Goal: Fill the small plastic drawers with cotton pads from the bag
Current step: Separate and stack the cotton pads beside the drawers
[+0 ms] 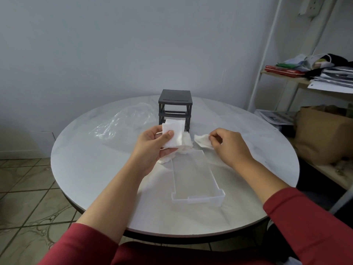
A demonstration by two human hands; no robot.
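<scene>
My left hand (pixel 152 144) holds a stack of white square cotton pads (pixel 174 133) upright above the table, thumb pressed on the front pad. My right hand (pixel 227 144) pinches a single cotton pad (pixel 202 141) just above the tabletop. More loose pads (pixel 186 145) lie in a heap between my hands. A clear plastic drawer (pixel 194 180) lies pulled out on the table in front of me; it looks empty. The dark grey drawer frame (pixel 174 108) stands behind the pads with its slots open. The crumpled clear bag (pixel 122 121) lies to the left.
The round white table (pixel 91 169) holds everything. To the right stand a white metal shelf (pixel 305 83) with papers and clothes, and a brown paper bag (pixel 322 134). Tiled floor is at lower left.
</scene>
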